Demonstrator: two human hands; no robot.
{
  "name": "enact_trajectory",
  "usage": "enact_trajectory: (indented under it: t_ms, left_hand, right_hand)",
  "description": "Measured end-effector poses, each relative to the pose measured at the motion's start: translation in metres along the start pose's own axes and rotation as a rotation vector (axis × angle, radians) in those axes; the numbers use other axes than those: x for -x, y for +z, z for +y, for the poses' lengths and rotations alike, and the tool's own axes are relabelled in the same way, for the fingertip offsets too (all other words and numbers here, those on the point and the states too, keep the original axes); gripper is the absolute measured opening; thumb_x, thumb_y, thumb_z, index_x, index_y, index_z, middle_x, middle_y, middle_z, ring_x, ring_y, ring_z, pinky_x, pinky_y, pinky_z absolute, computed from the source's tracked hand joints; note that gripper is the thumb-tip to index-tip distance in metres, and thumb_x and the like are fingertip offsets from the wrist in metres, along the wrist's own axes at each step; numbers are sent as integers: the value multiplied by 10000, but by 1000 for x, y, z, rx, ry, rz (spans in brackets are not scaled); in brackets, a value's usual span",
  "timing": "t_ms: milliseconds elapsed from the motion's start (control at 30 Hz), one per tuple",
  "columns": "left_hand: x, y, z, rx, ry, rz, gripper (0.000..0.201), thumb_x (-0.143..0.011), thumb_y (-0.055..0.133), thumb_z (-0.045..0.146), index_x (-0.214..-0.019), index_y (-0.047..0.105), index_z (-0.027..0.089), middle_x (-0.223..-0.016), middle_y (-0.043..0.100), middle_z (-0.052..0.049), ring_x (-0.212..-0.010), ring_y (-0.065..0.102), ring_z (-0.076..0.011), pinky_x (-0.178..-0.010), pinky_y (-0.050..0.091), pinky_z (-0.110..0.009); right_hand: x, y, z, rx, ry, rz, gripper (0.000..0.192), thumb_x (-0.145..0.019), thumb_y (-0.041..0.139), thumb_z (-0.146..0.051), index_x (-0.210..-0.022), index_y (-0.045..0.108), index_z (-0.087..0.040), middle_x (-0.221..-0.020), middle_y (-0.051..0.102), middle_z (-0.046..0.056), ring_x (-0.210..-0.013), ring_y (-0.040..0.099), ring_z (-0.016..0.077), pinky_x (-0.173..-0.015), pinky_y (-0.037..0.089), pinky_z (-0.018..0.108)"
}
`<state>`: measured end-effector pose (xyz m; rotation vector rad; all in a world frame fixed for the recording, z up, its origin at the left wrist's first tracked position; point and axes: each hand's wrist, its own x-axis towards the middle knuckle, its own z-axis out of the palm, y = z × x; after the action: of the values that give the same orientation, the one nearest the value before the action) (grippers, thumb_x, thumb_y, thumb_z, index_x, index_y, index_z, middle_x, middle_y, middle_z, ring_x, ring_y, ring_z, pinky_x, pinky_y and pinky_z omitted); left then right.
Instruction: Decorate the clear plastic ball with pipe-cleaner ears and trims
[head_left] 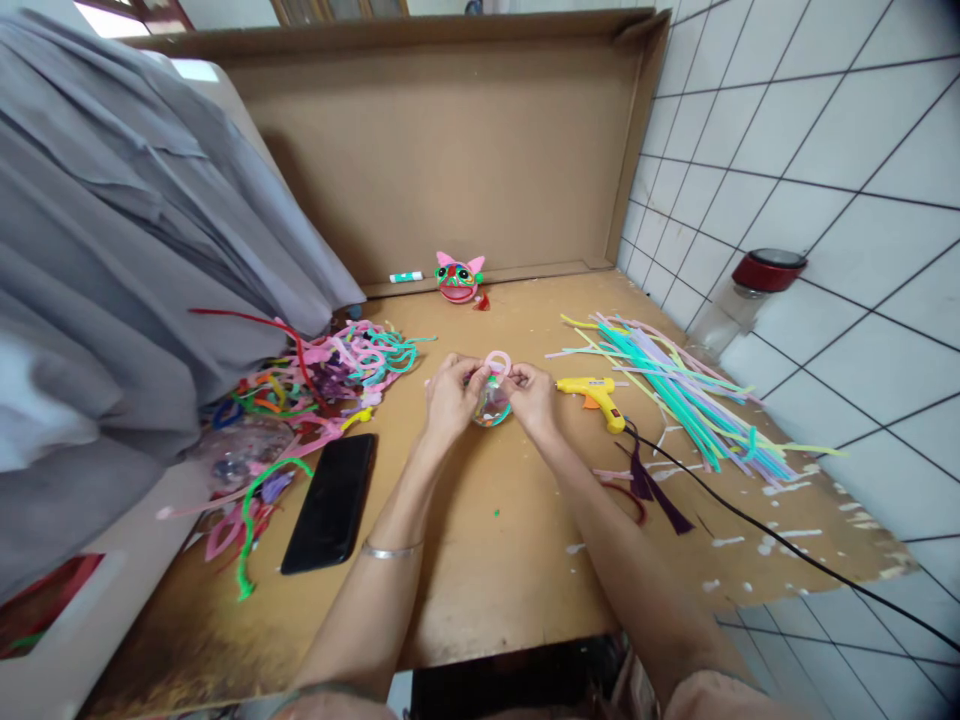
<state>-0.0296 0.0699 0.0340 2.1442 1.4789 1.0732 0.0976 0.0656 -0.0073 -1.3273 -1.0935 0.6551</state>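
Near the middle of the table my left hand and my right hand meet, fingers pinched together. A pink pipe cleaner bent into a small loop stands up between their fingertips, and both hands grip it. Just below the loop, between the hands, is a small clear rounded piece with a coloured, partly turquoise rim. My fingers hide part of it, so how the loop meets it cannot be made out. To the right of my right hand lies a yellow hot glue gun, its nozzle pointing towards that hand.
Pipe cleaners lie bundled at right, near a clear jar. A black cord crosses the right side. At left are a black phone and tangled pipe cleaners. A decorated animal face and glue stick sit behind.
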Motion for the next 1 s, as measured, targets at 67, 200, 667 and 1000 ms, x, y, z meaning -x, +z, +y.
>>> enact_trajectory:
  t_ms: [67, 200, 667, 1000]
  left_hand:
    - [2, 2, -1, 11, -2, 14, 253, -899, 516, 350, -929, 716, 197, -865, 631, -42, -845, 579, -182, -759, 417, -298]
    - [2, 5, -1, 7, -34, 13, 253, -899, 517, 357, -924, 719, 207, -858, 633, -38, -849, 580, -181, -753, 412, -296]
    - [9, 5, 12, -71, -49, 68, 248, -925, 489, 297, -914, 720, 207, -924, 672, -55, -875, 612, -182, -759, 426, -297]
    - [13, 7, 28, -160, -64, 30, 257, -946, 467, 295, -974, 715, 234, -985, 654, -60, -920, 598, -187, -795, 429, -310]
  right_hand:
    - [0, 0, 0, -11, 3, 5, 100, -655, 596, -269, -592, 562, -200, -553, 552, -47, -525, 493, 115, -558, 385, 234]
    - [1, -1, 0, -31, 4, 2, 116, -652, 598, -294, -593, 558, -204, -536, 550, -55, -515, 491, 112, -552, 391, 230]
    - [12, -17, -14, 100, -135, -20, 338, -857, 444, -498, -928, 578, -195, -808, 688, 68, -712, 638, 191, -663, 503, 311]
    - [12, -19, -19, 405, -292, 94, 383, -917, 337, -499, -937, 558, -188, -744, 671, 87, -656, 619, 227, -624, 443, 329]
